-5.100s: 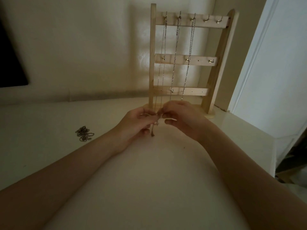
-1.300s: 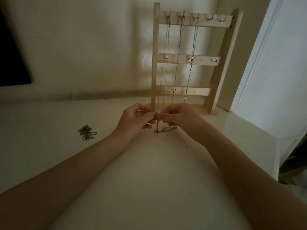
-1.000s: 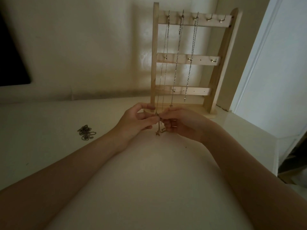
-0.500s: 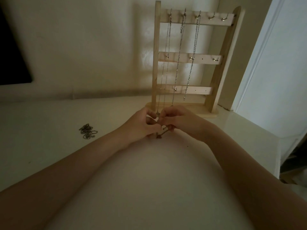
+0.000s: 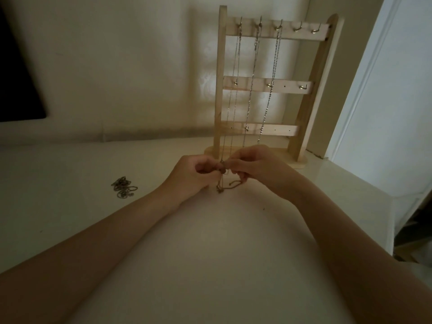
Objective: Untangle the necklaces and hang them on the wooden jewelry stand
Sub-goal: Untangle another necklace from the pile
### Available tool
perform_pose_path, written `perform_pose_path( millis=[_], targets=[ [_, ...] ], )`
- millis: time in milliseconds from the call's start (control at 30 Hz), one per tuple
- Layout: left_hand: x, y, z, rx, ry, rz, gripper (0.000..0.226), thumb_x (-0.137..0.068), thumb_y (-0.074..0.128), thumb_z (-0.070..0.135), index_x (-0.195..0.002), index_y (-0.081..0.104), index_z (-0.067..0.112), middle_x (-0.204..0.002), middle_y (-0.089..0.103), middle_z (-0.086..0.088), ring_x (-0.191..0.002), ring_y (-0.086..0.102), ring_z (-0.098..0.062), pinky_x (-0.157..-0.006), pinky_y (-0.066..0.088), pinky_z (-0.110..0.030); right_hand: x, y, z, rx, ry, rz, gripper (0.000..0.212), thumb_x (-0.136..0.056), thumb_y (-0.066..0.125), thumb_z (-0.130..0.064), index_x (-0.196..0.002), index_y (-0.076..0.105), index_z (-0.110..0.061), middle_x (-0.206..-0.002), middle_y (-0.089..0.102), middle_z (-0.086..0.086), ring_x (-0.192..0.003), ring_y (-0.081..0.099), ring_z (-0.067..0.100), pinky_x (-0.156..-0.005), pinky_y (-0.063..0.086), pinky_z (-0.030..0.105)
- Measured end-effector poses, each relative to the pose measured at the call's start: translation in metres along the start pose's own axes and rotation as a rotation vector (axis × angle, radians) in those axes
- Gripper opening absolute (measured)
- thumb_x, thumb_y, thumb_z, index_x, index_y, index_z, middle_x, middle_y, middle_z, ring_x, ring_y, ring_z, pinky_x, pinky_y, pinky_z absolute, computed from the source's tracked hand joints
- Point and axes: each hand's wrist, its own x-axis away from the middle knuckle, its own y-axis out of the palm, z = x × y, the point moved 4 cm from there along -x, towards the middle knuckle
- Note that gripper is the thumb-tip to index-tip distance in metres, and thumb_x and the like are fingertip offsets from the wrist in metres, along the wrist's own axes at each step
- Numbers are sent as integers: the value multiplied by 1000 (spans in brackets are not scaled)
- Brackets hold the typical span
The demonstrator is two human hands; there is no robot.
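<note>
The tangled necklace [image 5: 228, 183] sits dead center, just in front of the stand's base, pinched from both sides. The left hand [image 5: 190, 175] comes in from 9 o'clock, fingertips nipping the knot; the right hand [image 5: 257, 168] grips it from 3 o'clock, and a loose loop of chain droops at 6 o'clock onto the white table [image 5: 210, 253]. At 12 o'clock the wooden jewelry stand [image 5: 271, 87] stands upright with 3 hanging chains [image 5: 251, 90] on its top hooks; 2 top hooks are bare. Out at 9 o'clock, well apart from the hands, lies another chain pile [image 5: 123, 187].
</note>
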Motion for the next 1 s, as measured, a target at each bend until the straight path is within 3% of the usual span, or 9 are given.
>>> perform_pose_path(
  millis=[100,233,433,600,767,867,1000],
  targets=[
    [0,-1,1,81,-38,7,14,-80,67,4,-78,68,17,-56,62,12,-49,52,6,-49,40,-8,1,-3,-2,41,-20,23,6,-80,68,-9,-78,70,-3,-67,57,11,-61,45,19,-61,39,29],
    [1,0,2,68,-49,-3,12,-79,68,4,-79,69,16,-53,64,15,-48,53,7,-48,39,-7,1,-3,-4,129,-29,45,8,-77,72,-10,-73,71,-17,-63,59,3,-52,45,6,-57,38,22],
    [-1,1,-2,42,-40,9,11,-76,72,7,-74,70,18,-65,66,5,-55,54,2,-49,40,-11,0,0,-1,168,-14,38,9,-76,74,-13,-70,71,-18,-70,62,12,-59,48,13,-60,40,27],
    [-1,4,-1,30,-32,-19,18,-78,70,5,-71,67,21,-54,63,14,-52,53,6,-49,40,-10,1,0,0,156,23,36,13,-78,70,-9,-68,68,-16,-56,57,-4,-47,45,2,-52,40,14],
    [1,7,2,-4,-25,-56,18,-80,67,6,-70,63,20,-61,61,9,-53,53,5,-48,41,-12,0,4,2,196,45,61,15,-74,67,-10,-62,64,-19,-55,52,-5,-49,43,2,-57,36,21],
    [1,6,3,9,-52,-84,14,-80,64,9,-71,63,20,-59,60,14,-56,51,2,-52,39,-13,1,5,0,174,39,47,10,-74,66,-9,-65,65,-13,-58,53,0,-52,44,7,-58,38,24],
    [0,4,4,120,-113,-80,17,-84,56,12,-69,61,17,-57,58,11,-52,46,0,-51,34,-14,2,5,-1,54,21,24,6,-78,62,-1,-76,65,3,-61,55,6,-52,47,10,-55,42,20]
  ],
)
